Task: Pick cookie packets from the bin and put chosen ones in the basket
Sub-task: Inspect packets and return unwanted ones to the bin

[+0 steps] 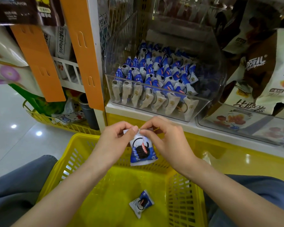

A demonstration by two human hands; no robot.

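Note:
A blue and white cookie packet (142,151) hangs upright above the yellow basket (82,145). My left hand (116,136) and my right hand (164,136) both pinch its crimped top edge between thumb and fingers. A second cookie packet (141,203) lies flat on the basket floor, near the front. On the shelf behind stands the clear plastic bin (195,110), filled with several rows of the same packets (154,74).
Orange shelf strips (82,51) hang at the left of the bin. Another clear bin with fruit-snack bags (252,123) sits to the right. A second yellow basket (59,122) with goods stands on the floor at the left. My knees flank the basket.

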